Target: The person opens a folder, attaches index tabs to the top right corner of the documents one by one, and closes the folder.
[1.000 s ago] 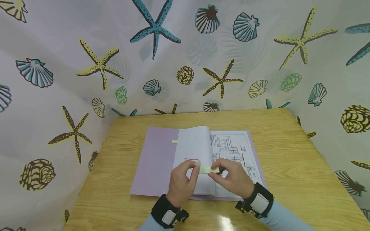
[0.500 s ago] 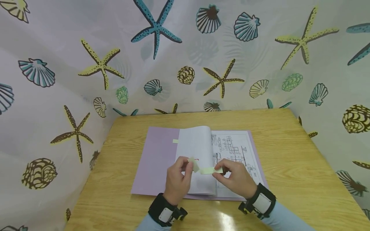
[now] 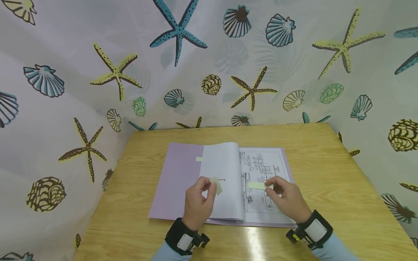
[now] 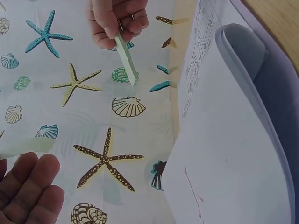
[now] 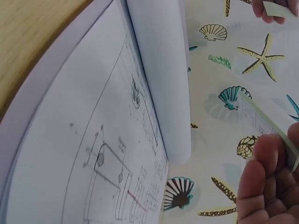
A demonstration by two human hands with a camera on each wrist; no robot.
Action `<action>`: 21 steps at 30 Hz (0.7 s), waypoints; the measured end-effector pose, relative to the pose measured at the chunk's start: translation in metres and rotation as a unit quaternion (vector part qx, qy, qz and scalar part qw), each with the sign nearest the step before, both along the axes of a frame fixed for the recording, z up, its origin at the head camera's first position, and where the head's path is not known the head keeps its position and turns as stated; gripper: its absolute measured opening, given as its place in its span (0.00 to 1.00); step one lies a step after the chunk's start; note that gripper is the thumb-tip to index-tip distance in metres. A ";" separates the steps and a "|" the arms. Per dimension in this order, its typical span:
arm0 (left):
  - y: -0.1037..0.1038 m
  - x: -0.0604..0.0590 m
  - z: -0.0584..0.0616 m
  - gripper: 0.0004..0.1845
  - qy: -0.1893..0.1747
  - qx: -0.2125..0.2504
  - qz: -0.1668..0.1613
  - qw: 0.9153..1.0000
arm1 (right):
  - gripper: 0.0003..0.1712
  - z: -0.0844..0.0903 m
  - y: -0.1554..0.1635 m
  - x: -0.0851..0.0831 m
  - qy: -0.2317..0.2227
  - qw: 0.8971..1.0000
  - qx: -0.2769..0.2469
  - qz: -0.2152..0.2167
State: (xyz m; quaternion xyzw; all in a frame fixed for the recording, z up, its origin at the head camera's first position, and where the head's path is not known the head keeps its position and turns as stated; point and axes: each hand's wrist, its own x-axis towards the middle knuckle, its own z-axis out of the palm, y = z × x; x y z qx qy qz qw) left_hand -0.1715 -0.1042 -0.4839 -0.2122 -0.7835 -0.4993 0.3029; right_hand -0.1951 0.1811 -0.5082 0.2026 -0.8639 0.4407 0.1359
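My left hand point(image 3: 199, 203) pinches a small pale green sticky note point(image 3: 217, 186) between thumb and fingers, over the blank left page of an open booklet point(image 3: 223, 206). In my right hand point(image 3: 290, 199) is a narrow pale green pad of sticky notes point(image 3: 256, 186), gripped at its right end above the drawing page. The right wrist view shows faint print on the underside of that pad. The two hands are apart. Another pale green sticky note point(image 3: 199, 159) sticks out from the left page's edge over the lilac cover point(image 3: 176, 174).
The booklet lies on a wooden table point(image 3: 330, 181), its turned pages curling up near the middle. A line drawing point(image 3: 264, 166) covers the right page, and a short red mark point(image 3: 222, 179) shows on the left one. Behind hangs a cloth point(image 3: 209, 43) printed with shells and starfish.
The hands have drawn apart. The sticky note in the left hand has come away from the pad and moved slightly left; the right hand has carried the pad right, over the drawing.
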 end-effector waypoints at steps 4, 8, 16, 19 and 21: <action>-0.001 0.001 0.000 0.03 -0.006 -0.002 0.003 1.000 | 0.06 -0.005 0.017 -0.005 -0.044 0.998 0.009 -0.043; -0.002 0.002 -0.001 0.03 -0.006 -0.003 0.007 1.000 | 0.11 -0.009 0.033 -0.013 -0.081 0.994 -0.005 -0.080; -0.004 0.003 -0.002 0.03 -0.010 -0.001 0.014 1.000 | 0.18 -0.011 0.063 -0.027 -0.139 0.975 -0.011 -0.175; -0.005 0.002 -0.003 0.03 -0.008 -0.002 0.016 1.000 | 0.21 -0.014 0.073 -0.030 -0.162 0.964 0.005 -0.209; -0.005 0.002 -0.003 0.03 -0.008 -0.002 0.016 1.000 | 0.20 -0.017 0.079 -0.032 -0.169 0.960 0.014 -0.225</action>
